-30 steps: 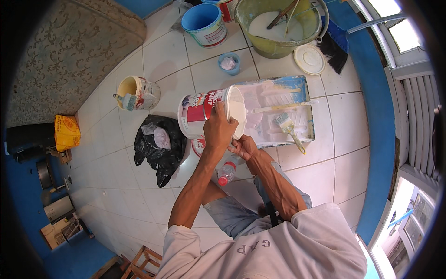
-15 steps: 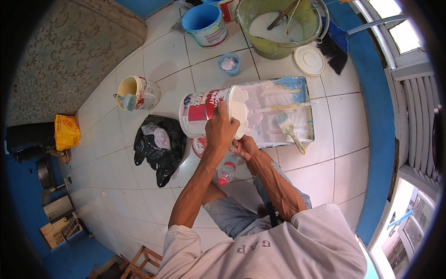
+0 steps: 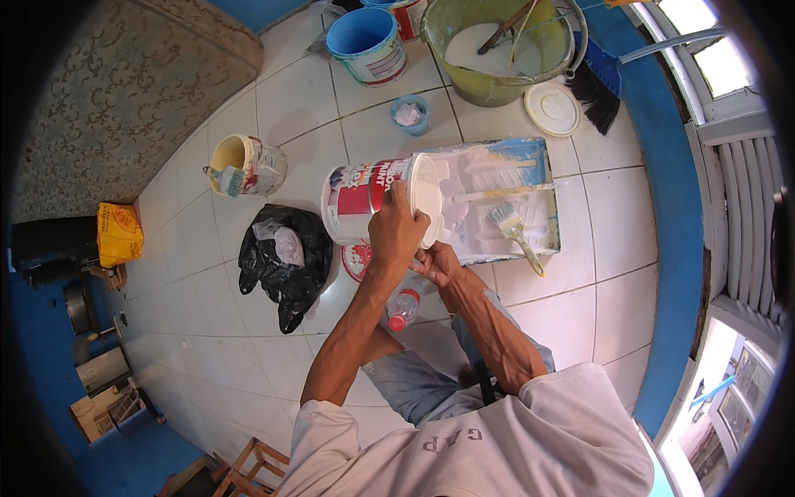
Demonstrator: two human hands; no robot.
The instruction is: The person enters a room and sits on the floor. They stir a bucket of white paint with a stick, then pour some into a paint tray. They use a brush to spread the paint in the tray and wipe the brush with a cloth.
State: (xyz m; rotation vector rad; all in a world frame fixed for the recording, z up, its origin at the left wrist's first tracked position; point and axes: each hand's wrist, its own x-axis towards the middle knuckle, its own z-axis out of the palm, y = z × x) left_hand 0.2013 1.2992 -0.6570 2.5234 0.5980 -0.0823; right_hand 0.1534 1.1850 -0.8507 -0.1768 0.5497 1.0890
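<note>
Pink paint (image 3: 455,207) coats our paint tray (image 3: 525,149); left hand (image 3: 399,222) grips the paint bucket (image 3: 358,201), not yet righted; right hand (image 3: 437,264) curls, hold unclear.

Tiled room, apparently in a home
Domestic use is suggested by the mattress-like patterned slab (image 3: 141,99), white floor tiles (image 3: 546,319), blue wall (image 3: 672,248) and louvred shutter (image 3: 749,224).

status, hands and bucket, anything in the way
Left hand gripping tilted red-white plastic bucket; right hand at rim. Possible obstacle: yellow-handled brush on pink-smeared rectangular tray.
</note>
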